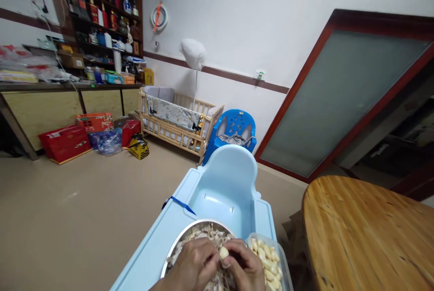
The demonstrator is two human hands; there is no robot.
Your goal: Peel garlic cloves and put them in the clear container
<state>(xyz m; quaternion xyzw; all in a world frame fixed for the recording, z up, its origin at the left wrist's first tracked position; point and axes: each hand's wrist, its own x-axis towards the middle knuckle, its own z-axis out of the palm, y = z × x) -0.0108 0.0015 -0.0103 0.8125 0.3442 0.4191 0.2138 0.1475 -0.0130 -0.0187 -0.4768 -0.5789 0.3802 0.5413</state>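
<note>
A pale garlic clove (224,252) sits between the fingertips of both hands, over a round metal bowl (168,255) full of papery garlic skins (210,233). My right hand (244,264) pinches the clove with thumb and forefinger. From the other side, my left hand (198,261) has its fingers bent and pressed together at the clove's edge; whether a bit of skin is in them is hidden. Beside my right hand, a clear plastic container (284,261) holds many peeled garlic cloves (267,259). Bowl and container rest on a light blue child's chair (228,173).
A wooden table (369,227) stands close on the right. Behind the light blue chair are a darker blue child's chair (237,123) and a wooden crib (179,123). Bags and boxes, among them a red bag (65,144), lie on the floor at left, below a cluttered counter (44,85).
</note>
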